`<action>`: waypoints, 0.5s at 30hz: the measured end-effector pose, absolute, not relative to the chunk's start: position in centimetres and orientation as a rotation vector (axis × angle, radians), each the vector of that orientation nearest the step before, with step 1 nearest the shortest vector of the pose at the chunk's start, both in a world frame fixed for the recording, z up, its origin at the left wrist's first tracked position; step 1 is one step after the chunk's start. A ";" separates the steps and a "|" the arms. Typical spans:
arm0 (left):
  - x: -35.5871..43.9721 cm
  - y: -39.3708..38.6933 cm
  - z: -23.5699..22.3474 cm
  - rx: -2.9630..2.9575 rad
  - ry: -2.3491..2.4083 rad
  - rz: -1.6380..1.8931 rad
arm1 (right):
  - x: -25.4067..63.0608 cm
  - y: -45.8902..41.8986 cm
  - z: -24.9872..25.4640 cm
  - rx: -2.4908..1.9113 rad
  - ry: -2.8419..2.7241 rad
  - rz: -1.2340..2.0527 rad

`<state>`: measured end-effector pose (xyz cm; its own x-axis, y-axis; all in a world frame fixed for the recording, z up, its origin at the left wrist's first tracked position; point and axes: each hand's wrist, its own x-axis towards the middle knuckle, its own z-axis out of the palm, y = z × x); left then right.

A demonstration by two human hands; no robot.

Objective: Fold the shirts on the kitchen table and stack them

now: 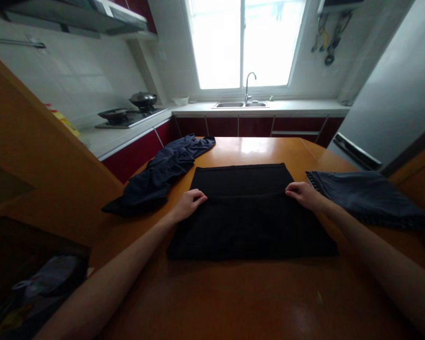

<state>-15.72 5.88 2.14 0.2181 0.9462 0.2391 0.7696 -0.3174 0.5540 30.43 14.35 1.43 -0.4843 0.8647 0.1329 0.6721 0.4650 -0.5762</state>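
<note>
One black folded cloth (pixel 251 229), left hand (pixel 189 204) and right hand (pixel 302 194) pinching its opposite side edges, wooden table (pixel 219 297) beneath

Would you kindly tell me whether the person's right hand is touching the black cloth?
Touching: the head view shows the right hand pinching the edge of the black cloth on its right side.

On my feed, a crumpled navy garment (pixel 159 174) blocks outside my left hand (pixel 189 204), folded blue-grey cloth (pixel 370 193) outside my right hand (pixel 303 194); nearer than the black cloth (pixel 251 226) between, I could cross open tabletop (pixel 216 293).
</note>
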 end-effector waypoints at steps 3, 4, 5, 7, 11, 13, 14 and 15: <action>-15.8 6.0 2.0 2.249 1.637 0.700 | 30.3 14.6 1.2 -1.396 -2.389 0.553; -15.5 5.8 2.3 2.281 1.664 0.686 | 30.1 14.4 1.3 -1.443 -2.397 0.483; -15.1 5.4 2.8 2.319 1.690 0.679 | 29.8 14.0 1.6 -1.484 -2.388 0.390; -13.2 4.3 3.9 2.411 1.708 0.652 | 28.3 12.6 2.5 -1.525 -2.336 0.190; -6.5 1.7 5.0 2.625 1.533 0.468 | 22.3 7.3 3.5 -1.352 -2.382 0.021; -3.3 0.7 4.1 2.706 1.479 0.382 | 19.1 4.6 2.8 -1.245 -2.484 0.022; -2.1 0.4 3.4 2.730 1.482 0.338 | 17.9 3.6 2.1 -1.245 -2.517 0.031; -1.3 0.1 2.6 2.744 1.503 0.309 | 17.0 2.9 1.4 -1.259 -2.546 0.043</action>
